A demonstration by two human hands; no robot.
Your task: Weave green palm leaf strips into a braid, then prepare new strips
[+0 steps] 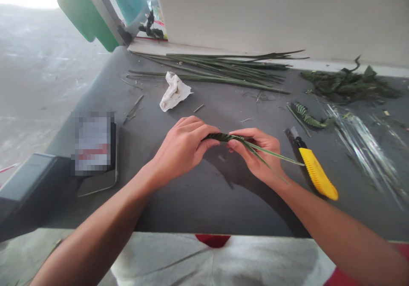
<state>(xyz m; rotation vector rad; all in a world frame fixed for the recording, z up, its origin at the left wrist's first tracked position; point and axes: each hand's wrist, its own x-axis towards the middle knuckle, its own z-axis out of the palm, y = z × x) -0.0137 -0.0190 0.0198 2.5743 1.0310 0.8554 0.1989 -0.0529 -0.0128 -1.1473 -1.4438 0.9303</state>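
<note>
Between my two hands runs a short woven piece of dark green leaf, held just above the grey tabletop. My left hand pinches its left end between thumb and fingers. At the other end, my right hand grips the weave where loose leaf strips come out and trail to the right over the wrist. The fingers hide part of the piece. A yellow utility knife lies right of my right hand with its blade out. Behind it rests a curled, finished-looking woven leaf piece.
Long green leaf strips lie along the back by the wall. A crumpled white tissue sits before them. Dark leaf scraps and clear plastic strips cover the right side. A phone lies at left, partly under a blurred-out item.
</note>
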